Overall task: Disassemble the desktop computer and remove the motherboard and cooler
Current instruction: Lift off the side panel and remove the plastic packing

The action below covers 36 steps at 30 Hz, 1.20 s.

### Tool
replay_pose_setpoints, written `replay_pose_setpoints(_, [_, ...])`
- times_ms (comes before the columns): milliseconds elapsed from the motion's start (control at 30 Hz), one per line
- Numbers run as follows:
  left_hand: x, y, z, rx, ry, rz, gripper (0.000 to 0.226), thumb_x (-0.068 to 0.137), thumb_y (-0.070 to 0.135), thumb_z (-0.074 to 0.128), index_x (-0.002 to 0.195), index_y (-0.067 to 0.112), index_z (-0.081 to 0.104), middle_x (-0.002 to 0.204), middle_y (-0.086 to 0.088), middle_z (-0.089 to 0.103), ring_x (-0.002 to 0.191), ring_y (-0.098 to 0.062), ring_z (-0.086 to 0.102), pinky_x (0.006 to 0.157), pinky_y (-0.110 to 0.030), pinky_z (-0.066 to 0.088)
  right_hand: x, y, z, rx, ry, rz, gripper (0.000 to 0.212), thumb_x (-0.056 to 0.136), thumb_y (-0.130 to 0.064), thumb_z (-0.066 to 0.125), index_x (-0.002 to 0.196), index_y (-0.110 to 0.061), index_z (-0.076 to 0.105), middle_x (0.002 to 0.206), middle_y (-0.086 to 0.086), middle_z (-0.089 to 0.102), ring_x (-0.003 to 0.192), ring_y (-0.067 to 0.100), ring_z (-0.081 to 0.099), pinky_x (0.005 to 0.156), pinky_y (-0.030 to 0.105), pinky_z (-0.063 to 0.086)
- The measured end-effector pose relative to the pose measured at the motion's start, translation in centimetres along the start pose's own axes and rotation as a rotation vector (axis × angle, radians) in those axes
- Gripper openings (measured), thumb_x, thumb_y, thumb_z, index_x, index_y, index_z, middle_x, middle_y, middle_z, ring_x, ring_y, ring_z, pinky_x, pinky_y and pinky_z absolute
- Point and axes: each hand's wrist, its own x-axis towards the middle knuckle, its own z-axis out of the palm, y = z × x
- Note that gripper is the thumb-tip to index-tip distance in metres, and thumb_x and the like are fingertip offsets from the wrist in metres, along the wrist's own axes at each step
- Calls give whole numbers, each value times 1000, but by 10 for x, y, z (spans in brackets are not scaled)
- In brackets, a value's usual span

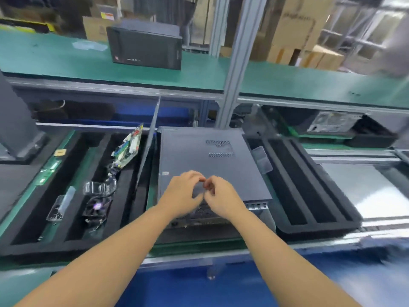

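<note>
A dark grey desktop computer case (199,156) lies flat in front of me, its side panel closed and its rear end toward me. My left hand (183,191) and my right hand (221,196) hover together over the near end of the case, fingers curled, fingertips almost meeting. The blur hides whether they pinch anything small. A green motherboard (129,149) stands tilted in the black foam tray (73,238) to the left. A black cooler fan (96,209) lies in the same tray, nearer me.
Clear plastic trays (99,187) and memory sticks (49,171) lie at the left. An empty slotted foam tray (309,196) sits to the right. Another black computer (146,47) stands on the green upper shelf. A metal post (232,80) rises behind the case.
</note>
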Motion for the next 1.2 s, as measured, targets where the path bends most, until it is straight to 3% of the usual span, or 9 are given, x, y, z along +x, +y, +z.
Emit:
replay_pose_setpoints(67, [10,4,17,250,-171,35,78,82,57,61,150,27,37,163,1,21,150,-22,20,117,-42,22,1,34,-11,-237,-72,-62,41,90,-26,60,129,-18,52,135,6,48,126,28,42,103,39,38])
replay_pose_setpoints(167, [13,-6,35,541,-337,-27,118,72,79,59,158,29,-4,163,0,-24,151,-29,-14,122,-49,3,0,83,-23,-441,-170,-88,82,83,-46,65,153,-24,27,165,2,7,150,26,11,119,45,19])
replay_pose_setpoints(267, [11,-21,41,660,-345,-160,126,69,88,51,151,32,-27,159,-5,-34,148,-39,-22,121,-54,-2,6,120,-28,-607,-189,-161,108,81,-60,67,159,-26,2,166,1,-16,153,25,-6,122,46,5])
replay_pose_setpoints(400, [10,-30,47,634,-349,-244,121,76,87,44,137,33,-46,158,-6,-35,146,-41,-25,120,-56,-4,21,135,-26,-681,-129,-263,108,86,-65,58,159,-23,-9,164,0,-21,153,27,-11,122,44,-1])
replay_pose_setpoints(533, [7,-35,51,634,-342,-248,120,77,86,43,133,33,-51,153,-5,-41,146,-39,-27,119,-57,-5,27,140,-13,-695,-74,-285,99,94,-63,49,158,-19,-11,166,4,-15,153,30,-8,123,45,1])
replay_pose_setpoints(733, [4,-32,51,648,-317,-235,117,82,79,45,137,30,-45,156,-6,-35,148,-39,-23,119,-56,-6,26,141,-9,-694,-47,-299,96,95,-56,53,158,-15,-6,166,8,-9,153,33,-4,123,46,3])
replay_pose_setpoints(933, [-6,-20,52,701,-301,-247,109,92,55,52,137,28,-44,162,-8,-26,149,-39,-19,120,-55,-3,10,143,2,-713,36,-286,91,98,-27,60,158,-14,-7,167,10,-6,153,33,0,123,45,4])
replay_pose_setpoints(1100, [-2,-16,42,680,-407,-249,106,96,49,52,136,30,-44,160,-8,-30,148,-39,-21,120,-55,-2,11,135,-8,-769,-31,-302,89,98,-24,61,157,-10,-4,166,15,-4,152,37,3,122,47,10])
replay_pose_setpoints(1200, [4,-13,31,680,-470,-230,104,96,40,57,147,33,-33,162,-5,-25,150,-38,-17,121,-56,3,14,132,-17,-815,-97,-344,88,95,-17,62,157,-6,0,165,19,0,150,42,8,120,50,20])
